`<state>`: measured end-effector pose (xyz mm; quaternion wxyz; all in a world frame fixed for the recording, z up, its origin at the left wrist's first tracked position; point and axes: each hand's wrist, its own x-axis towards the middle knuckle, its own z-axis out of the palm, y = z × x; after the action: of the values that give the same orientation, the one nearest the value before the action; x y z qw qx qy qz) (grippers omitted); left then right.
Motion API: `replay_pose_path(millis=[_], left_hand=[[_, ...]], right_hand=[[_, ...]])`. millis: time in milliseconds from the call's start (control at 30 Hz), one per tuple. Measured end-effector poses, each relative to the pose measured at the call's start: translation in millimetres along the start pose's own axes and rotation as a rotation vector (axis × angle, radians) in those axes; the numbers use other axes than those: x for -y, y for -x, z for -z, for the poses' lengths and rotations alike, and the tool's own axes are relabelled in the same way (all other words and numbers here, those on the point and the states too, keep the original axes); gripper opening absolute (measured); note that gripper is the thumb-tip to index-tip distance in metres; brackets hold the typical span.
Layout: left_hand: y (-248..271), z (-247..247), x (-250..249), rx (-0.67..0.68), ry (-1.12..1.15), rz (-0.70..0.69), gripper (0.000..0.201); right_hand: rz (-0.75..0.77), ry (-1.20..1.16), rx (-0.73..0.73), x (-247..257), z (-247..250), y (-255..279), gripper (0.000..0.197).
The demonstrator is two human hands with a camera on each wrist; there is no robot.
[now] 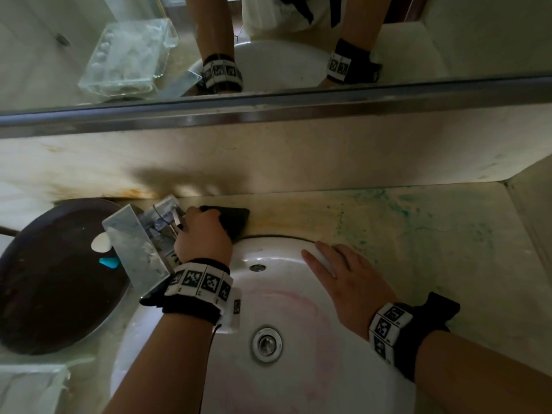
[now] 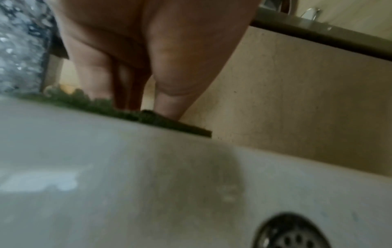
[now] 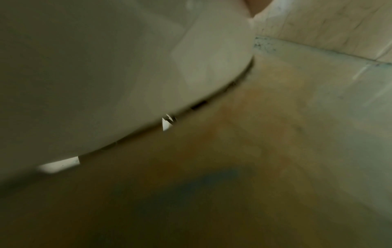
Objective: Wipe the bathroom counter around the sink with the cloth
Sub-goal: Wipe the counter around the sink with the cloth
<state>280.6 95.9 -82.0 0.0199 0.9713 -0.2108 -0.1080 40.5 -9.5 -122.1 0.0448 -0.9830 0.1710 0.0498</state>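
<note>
A dark green cloth (image 1: 236,219) lies on the beige counter (image 1: 418,240) just behind the white sink (image 1: 277,297). My left hand (image 1: 206,231) is arched over the cloth and grips it, right beside the faucet (image 1: 149,234). In the left wrist view my left hand's (image 2: 135,107) fingers and thumb come down onto the cloth (image 2: 169,124) at the sink's rim. My right hand (image 1: 325,255) lies flat with straight fingers on the back right rim of the sink. The right wrist view shows only the sink rim (image 3: 191,67) and stained counter (image 3: 275,134).
A dark round pan (image 1: 53,279) sits on the counter left of the faucet. A mirror's steel ledge (image 1: 268,112) runs above the backsplash. Teal stains spot the counter's right part, up to a side wall (image 1: 531,219). A glass dish (image 1: 30,386) stands at the front left.
</note>
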Motion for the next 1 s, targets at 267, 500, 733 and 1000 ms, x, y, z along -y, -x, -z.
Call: replay_pose_path(millis=[267,500,733,1000], left_hand=[[-15.9,-19.6,-6.3,0.11,-0.143,-0.094,0.039],[-27.8,-13.4,-49.8,0.126,-0.067,-0.024,0.025],[1.0,-14.8,-96.4,0.138,-0.17,-0.354,0.026],[-2.8,-16.0,-63.9,0.203,-0.069,-0.331,0.039]], right_hand=[[0.006,0.003,-0.013,-0.2,-2.3,1.1,0.091],[0.001,0.005,-0.025,-0.8,-2.8,1.3,0.081],[0.013,0.013,-0.034,-0.5,-3.3,0.5,0.095],[-0.002,0.02,-0.021,-0.5,-3.2,0.8,0.095]])
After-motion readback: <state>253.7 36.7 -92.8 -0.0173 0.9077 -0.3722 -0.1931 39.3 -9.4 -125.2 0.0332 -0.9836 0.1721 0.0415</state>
